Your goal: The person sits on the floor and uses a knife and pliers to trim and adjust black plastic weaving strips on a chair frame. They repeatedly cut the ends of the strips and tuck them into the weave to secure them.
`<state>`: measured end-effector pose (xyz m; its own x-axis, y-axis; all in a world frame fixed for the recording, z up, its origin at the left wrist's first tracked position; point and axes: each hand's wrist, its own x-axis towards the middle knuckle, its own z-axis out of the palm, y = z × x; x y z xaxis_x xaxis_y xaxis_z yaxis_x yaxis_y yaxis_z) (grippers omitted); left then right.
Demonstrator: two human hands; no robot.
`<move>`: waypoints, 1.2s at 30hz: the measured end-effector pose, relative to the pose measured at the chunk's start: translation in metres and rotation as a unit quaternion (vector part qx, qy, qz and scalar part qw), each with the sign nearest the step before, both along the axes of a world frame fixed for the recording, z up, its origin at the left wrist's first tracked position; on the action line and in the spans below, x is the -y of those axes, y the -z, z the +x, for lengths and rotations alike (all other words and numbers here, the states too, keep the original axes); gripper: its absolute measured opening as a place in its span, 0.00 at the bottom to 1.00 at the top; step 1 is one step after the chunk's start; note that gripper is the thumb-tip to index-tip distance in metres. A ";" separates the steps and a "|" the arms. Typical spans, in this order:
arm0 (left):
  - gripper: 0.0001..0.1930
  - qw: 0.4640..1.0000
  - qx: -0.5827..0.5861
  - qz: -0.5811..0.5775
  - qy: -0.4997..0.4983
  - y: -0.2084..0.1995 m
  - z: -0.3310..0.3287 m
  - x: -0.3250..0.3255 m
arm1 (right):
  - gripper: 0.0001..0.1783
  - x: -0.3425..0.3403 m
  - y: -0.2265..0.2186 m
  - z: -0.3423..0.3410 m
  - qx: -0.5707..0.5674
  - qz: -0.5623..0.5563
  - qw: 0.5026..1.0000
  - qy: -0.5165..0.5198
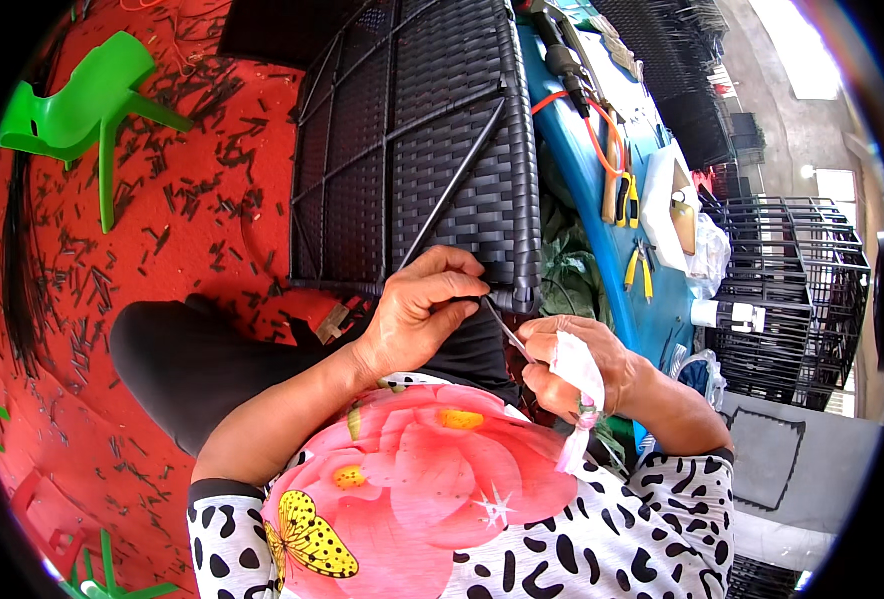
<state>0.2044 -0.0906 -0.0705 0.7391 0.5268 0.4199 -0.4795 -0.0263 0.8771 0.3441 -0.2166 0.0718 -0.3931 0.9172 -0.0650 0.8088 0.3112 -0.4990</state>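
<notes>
A black woven wicker panel (452, 165), braced with dark bars, stands upright in front of my lap. My left hand (417, 314) is closed in a pinch beside its lower right corner, with thumb and forefinger at the tip of a thin metal rod (507, 329). What else those fingertips hold, if anything, is too small to make out. My right hand (587, 369) grips the rod's other end, which slants down toward it. A white cloth strip (578, 371) is wrapped about the right fingers and hangs down. The rod's handle, if it has one, is hidden.
On the right, a blue table (667, 314) carries yellow-handled pliers (645, 275), yellow-and-black cutters (626, 200) and a power tool (564, 62) with an orange cord. Black wire frames (787, 290) stand beyond. Left, a green plastic chair (77, 110) stands on the red floor (187, 190) among scattered black offcuts.
</notes>
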 end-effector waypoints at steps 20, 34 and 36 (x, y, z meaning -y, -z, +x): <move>0.16 0.999 0.012 -0.025 0.043 0.003 -0.001 -0.007 | 0.14 -0.012 -0.010 -0.022 -0.085 0.144 0.977 0.131; 0.13 0.997 -0.003 -0.065 0.038 0.004 0.003 -0.004 | 0.09 0.008 0.014 -0.025 -0.076 0.158 0.970 0.166; 0.13 0.992 -0.027 -0.095 0.076 0.004 0.000 -0.006 | 0.08 0.013 0.019 -0.024 -0.111 0.158 0.960 0.201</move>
<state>0.2046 -0.0851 -0.0744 0.8346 0.4732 0.2820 -0.4178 0.2102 0.8839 0.3197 -0.2297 0.0524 0.0257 0.9578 0.2863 0.7794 0.1602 -0.6057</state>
